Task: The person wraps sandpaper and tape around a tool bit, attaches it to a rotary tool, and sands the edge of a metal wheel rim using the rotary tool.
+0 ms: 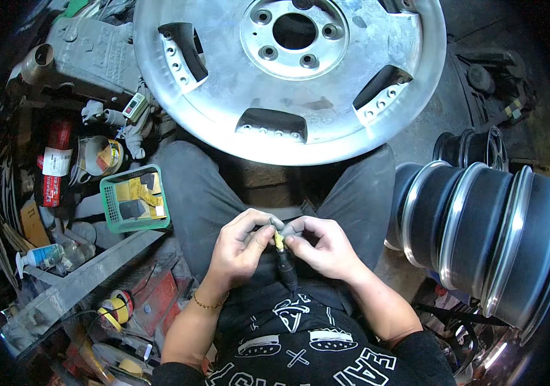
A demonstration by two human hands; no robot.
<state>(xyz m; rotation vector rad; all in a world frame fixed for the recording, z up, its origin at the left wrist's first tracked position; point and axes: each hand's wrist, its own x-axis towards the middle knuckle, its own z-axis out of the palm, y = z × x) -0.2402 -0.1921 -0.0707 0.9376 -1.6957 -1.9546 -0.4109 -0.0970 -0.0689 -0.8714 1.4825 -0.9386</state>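
Both my hands meet in front of my lap, at the tip of a slim black rotary tool with a yellow front part. My left hand is closed, its thumb and forefinger pinching at the tip; a small greyish piece shows there, too small to name. My right hand is closed too, with thumb and forefinger pressed against the yellow end of the tool. The tool's body points down towards my shirt. Beyond my knees lies a large silver wheel rim with bolt holes and several cut-out windows.
At left stand a green basket with sanding sheets, a metal beam, a spray bottle and a red-wrapped roll. A yellow-and-black power tool lies lower left. Several dark rims with polished lips line the right side.
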